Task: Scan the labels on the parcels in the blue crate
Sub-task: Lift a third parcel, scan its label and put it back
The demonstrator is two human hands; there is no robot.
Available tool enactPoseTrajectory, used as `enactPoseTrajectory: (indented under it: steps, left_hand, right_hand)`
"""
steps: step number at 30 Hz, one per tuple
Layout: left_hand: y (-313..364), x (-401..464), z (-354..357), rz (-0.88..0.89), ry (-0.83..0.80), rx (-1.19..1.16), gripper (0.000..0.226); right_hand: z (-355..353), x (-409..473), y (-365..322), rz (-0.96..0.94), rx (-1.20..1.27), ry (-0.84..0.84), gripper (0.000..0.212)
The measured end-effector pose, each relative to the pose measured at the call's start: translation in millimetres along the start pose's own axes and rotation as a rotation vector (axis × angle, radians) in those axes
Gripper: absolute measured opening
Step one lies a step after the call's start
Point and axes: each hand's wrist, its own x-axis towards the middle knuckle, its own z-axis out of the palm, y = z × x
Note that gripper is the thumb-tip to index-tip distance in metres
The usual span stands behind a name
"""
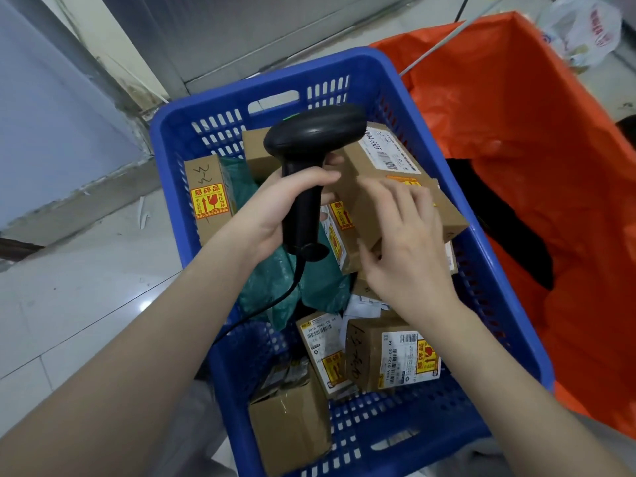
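A blue slotted crate (509,304) holds several brown cardboard parcels and green padded mailers (265,287). My left hand (275,208) grips the handle of a black corded barcode scanner (309,146), whose head points away over the parcels. My right hand (409,249) lies on a small brown box (447,215) at the crate's right side, thumb under its edge and fingers over its top. Behind that box, a larger parcel shows a white barcode label (389,149). Two labelled boxes (395,352) rest near the crate's near end.
An orange bag-lined bin (550,132) stands right of the crate, touching it. A white plastic bag (585,25) lies at the top right. Tiled floor (86,287) spreads to the left, bounded by a grey wall. The scanner's cable trails down over the crate's left rim.
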Motion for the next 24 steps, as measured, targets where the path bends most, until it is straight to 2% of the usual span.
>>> enactPoseTrajectory:
  steps: [3,6,10,12,17,21,24]
  left_hand:
    - [-3.3,3.3,-1.3,-0.026,0.015,-0.002,0.024]
    - [-4.9,4.8,1.0,-0.055,0.042,0.012,0.018]
    - [-7.2,5.3,2.0,-0.091,0.060,0.043,0.014]
    - [-8.2,5.8,1.7,-0.098,0.068,0.050,0.013]
    - [-9.7,8.1,1.0,-0.098,0.058,0.066,0.012]
    - [-10.3,9.4,2.9,-0.087,0.075,0.071,0.011]
    - [-11.3,9.3,4.9,-0.076,0.071,0.071,0.011]
  right_hand:
    - [5.2,-5.3,-4.4,-0.016,-0.009,-0.150,0.069]
    - [2.8,-2.9,-4.2,0.075,0.156,-0.241,0.057]
    - [-5.9,9.1,16.7,0.304,0.308,-0.057,0.045]
    - [-9.5,14.8,32.9,0.461,0.315,-0.042,0.050]
    - [-3.2,16.5,62.0,0.769,0.457,-0.207,0.073]
    - [2.2,17.4,60.3,0.804,0.498,-0.287,0.081]
    - [0.3,19.4,56.0,0.771,0.503,-0.284,0.073]
